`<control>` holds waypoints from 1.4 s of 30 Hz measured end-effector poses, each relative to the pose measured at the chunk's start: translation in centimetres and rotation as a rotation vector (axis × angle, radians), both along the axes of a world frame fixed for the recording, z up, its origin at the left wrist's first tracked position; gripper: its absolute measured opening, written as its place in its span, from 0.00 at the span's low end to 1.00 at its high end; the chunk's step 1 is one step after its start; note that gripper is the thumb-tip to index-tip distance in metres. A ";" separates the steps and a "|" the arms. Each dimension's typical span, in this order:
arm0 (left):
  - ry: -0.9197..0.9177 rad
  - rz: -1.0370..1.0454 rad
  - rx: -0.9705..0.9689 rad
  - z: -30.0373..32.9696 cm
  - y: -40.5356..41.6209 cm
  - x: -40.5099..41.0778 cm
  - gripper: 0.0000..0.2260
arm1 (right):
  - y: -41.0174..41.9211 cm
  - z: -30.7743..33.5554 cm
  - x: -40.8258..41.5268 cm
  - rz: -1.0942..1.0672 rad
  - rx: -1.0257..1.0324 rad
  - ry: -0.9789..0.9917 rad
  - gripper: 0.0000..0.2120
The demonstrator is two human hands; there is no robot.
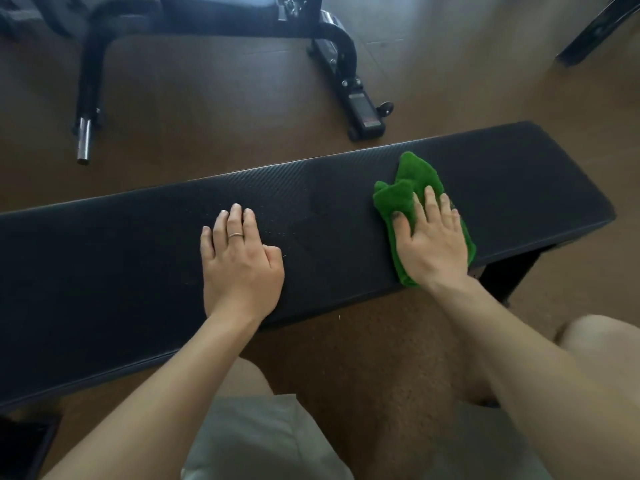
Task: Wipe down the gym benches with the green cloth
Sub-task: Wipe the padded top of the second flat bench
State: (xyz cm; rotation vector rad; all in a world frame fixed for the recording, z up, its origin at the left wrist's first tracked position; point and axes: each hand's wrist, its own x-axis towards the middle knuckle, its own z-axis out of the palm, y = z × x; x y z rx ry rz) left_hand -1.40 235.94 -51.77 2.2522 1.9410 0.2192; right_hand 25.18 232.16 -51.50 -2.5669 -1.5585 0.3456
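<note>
A long black padded gym bench runs across the head view from lower left to upper right. A crumpled green cloth lies on its right part. My right hand presses flat on the cloth with straight fingers. My left hand rests palm down on the bare pad near the middle, a ring on one finger, the index finger tucked under. Faint specks show on the pad between the hands.
A second piece of black gym equipment with metal legs stands on the brown floor beyond the bench. A chrome bar end juts out at the left. My knees and light shorts are close below the bench.
</note>
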 end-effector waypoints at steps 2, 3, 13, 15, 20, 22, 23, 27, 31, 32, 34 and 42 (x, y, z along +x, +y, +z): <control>0.009 0.001 -0.003 -0.1 0.0 -0.1 0.28 | -0.1 -0.2 -4.7 0.036 0.035 0.014 0.33; 0.014 -0.003 -0.005 -0.2 0.0 -0.1 0.28 | -0.4 -0.3 -7.2 0.102 0.060 0.014 0.34; 0.017 -0.030 0.018 -0.8 0.1 -0.3 0.31 | -1.5 -0.9 -4.1 0.362 0.098 -0.041 0.33; 0.019 -0.029 0.026 -0.9 0.0 -0.3 0.31 | -1.2 -0.8 0.3 0.172 0.103 -0.037 0.33; 0.021 -0.023 0.022 -0.9 0.1 -0.2 0.31 | -2.2 -1.4 -4.6 -0.083 0.254 -0.040 0.31; 0.021 -0.021 0.027 -0.8 0.0 -0.1 0.31 | -3.1 -2.0 -9.8 0.009 0.394 -0.005 0.26; 0.021 -0.023 0.029 -0.8 0.0 -0.2 0.31 | -3.5 -2.3 -11.8 0.074 0.448 0.030 0.25; 0.019 -0.032 0.040 -1.1 0.0 -0.4 0.30 | -3.8 -2.8 -13.0 0.302 0.499 0.085 0.26; 0.003 -0.012 0.043 -1.0 0.0 -0.3 0.29 | -4.7 -3.5 -3.5 0.436 0.426 -0.062 0.24; 0.000 -0.008 0.041 -1.0 0.0 -0.2 0.29 | -5.0 -3.4 -0.4 0.385 0.423 -0.079 0.24; 0.006 0.006 0.044 -1.0 0.0 0.0 0.30 | -5.5 -3.1 3.9 0.301 0.446 -0.092 0.24; 0.043 0.005 0.065 -0.9 0.0 0.4 0.30 | -3.6 -2.7 -11.6 0.213 0.479 0.053 0.24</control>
